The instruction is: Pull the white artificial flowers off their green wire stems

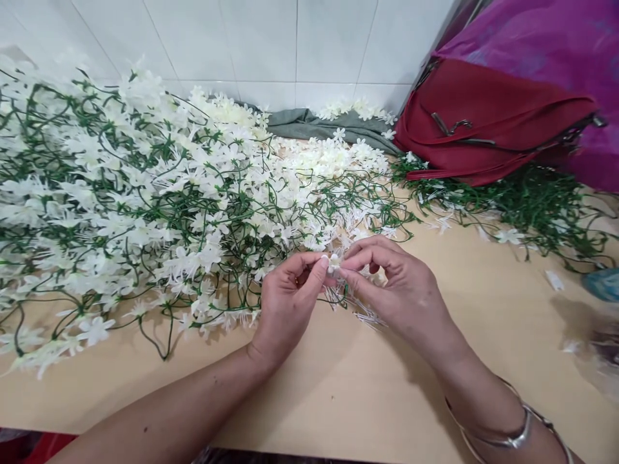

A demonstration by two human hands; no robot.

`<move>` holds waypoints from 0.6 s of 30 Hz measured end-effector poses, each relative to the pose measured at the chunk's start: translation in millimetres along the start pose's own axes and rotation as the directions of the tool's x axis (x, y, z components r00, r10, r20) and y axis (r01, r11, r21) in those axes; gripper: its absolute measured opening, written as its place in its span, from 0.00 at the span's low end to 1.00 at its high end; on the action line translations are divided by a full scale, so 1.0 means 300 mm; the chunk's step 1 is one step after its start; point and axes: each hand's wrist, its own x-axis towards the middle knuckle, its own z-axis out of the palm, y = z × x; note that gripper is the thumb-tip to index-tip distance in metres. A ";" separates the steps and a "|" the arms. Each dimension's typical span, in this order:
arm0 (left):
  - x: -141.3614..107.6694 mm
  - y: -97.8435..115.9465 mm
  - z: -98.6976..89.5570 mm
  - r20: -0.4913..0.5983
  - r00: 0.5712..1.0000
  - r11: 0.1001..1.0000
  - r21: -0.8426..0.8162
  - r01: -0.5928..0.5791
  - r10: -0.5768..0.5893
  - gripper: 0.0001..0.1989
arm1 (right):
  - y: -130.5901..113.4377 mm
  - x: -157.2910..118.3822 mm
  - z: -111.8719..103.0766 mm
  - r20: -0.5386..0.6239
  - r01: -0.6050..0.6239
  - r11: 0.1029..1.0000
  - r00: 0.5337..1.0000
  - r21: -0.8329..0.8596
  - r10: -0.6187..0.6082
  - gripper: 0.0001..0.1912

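Near the middle of the view, my left hand [293,296] pinches a small white flower [333,263] between thumb and forefinger. My right hand [399,290] meets it from the right, its thumb and forefinger closed on the flower's other side. Just beyond and below the fingers lie thin white stamens [370,316] on the table. A large heap of white artificial flowers with green stems [159,187] fills the left and reaches behind both hands. Loose white petals [319,158] are piled farther back.
A red bag [493,122] and a purple plastic bag [556,45] stand at the back right, beside green stems [527,206]. Grey cloth [294,122] lies along the tiled wall [333,45]. Clear plastic [604,341] is at the right of the wooden table [309,412].
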 end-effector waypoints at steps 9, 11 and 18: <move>-0.004 0.009 0.001 0.061 0.998 0.999 -0.040 -0.021 0.023 0.06 | -0.002 -0.019 0.055 -0.170 0.019 0.994 0.985 -0.112 -0.038 0.09; -0.003 0.007 0.001 0.065 0.997 0.999 -0.043 -0.025 0.028 0.06 | 0.000 -0.019 0.059 -0.163 -0.007 0.997 0.987 -0.076 -0.006 0.08; -0.003 -0.016 -0.002 0.102 0.993 0.995 -0.083 -0.058 0.067 0.04 | 0.009 -0.023 0.066 -0.152 -0.054 0.997 0.986 0.053 0.062 0.06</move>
